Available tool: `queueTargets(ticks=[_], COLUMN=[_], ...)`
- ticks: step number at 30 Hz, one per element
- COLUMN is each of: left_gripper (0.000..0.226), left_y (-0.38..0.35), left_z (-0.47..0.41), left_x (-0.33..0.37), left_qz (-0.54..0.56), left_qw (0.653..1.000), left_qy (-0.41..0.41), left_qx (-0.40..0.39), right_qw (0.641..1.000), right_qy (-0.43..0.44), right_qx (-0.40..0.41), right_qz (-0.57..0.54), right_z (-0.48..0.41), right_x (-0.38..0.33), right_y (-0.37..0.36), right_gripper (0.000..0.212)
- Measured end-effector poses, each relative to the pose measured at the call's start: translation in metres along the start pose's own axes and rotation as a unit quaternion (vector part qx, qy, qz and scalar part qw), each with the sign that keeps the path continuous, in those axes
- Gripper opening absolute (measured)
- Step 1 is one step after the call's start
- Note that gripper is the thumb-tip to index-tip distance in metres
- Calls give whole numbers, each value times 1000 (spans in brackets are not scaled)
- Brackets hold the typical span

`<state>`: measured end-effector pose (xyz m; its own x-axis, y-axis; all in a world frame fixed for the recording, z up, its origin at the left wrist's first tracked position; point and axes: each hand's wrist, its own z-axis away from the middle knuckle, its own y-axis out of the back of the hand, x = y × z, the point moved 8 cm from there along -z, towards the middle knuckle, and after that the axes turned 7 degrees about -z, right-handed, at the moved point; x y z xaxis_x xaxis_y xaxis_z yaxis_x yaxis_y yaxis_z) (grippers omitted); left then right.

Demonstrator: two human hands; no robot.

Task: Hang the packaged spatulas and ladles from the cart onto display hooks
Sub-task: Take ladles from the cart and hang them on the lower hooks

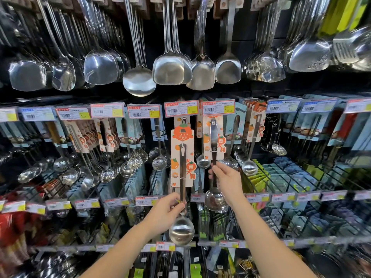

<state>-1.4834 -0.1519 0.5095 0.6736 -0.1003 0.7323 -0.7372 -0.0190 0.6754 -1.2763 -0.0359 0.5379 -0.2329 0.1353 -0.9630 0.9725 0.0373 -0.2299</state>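
My left hand (167,210) pinches the handle of a packaged steel ladle (181,230), just above its bowl. The ladle's orange-and-cream card (182,157) stands upright in front of the middle hook row, its top near a yellow price tag (180,108). Right of it, my right hand (225,180) grips the dark handle of a second packaged ladle (214,199). That ladle's card (213,137) hangs under the neighbouring price tag (218,106). I cannot tell whether either card sits on its hook.
Large steel spatulas and ladles (168,70) hang in the top row. More carded ladles and skimmers (104,137) fill hooks left and right. Lower wire racks (281,177) hold packaged goods, with price strips (144,200) along their fronts. No cart shows.
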Motion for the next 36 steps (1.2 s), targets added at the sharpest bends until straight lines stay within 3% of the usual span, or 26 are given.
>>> queueTargets(ticks=[6, 14, 18, 21, 24, 26, 29, 32, 36], left_gripper=[17, 8, 8, 12, 15, 16, 8, 9, 12], left_y=[-3, -13, -19, -22, -24, -28, -38, -43, -45], left_z=[-4, -15, -22, -29, -37, -42, -48, -53, -63], left_x=[0, 4, 10, 17, 23, 26, 32, 42, 51], left_qz=[6, 11, 9, -4, -8, -11, 13, 15, 8], left_qw=[1000, 1000, 1000, 1000, 1000, 1000, 999, 999, 999], left_qy=[7, 24, 27, 18, 11, 6, 4, -5, -12], left_qx=[-2, -14, -10, -9, -12, -16, -35, -33, -30], right_qw=[999, 989, 981, 978, 982, 978, 986, 997, 997], right_qy=[-38, -149, -175, -187, -154, -122, -80, 7, 53], right_qx=[3, -1, 6, 20, 59, -4, -99, -82, -43], right_qz=[1, 12, 87, 89, -97, -170, -106, 4, 32], right_z=[-23, -82, -114, -108, -71, -43, -6, 4, -8], right_x=[-5, 4, 34, 43, 11, -20, -58, -81, -94], right_y=[-4, -19, -11, -7, -12, -22, -31, -26, -22], right_gripper=[18, 13, 28, 12, 20, 20, 36, 37, 35])
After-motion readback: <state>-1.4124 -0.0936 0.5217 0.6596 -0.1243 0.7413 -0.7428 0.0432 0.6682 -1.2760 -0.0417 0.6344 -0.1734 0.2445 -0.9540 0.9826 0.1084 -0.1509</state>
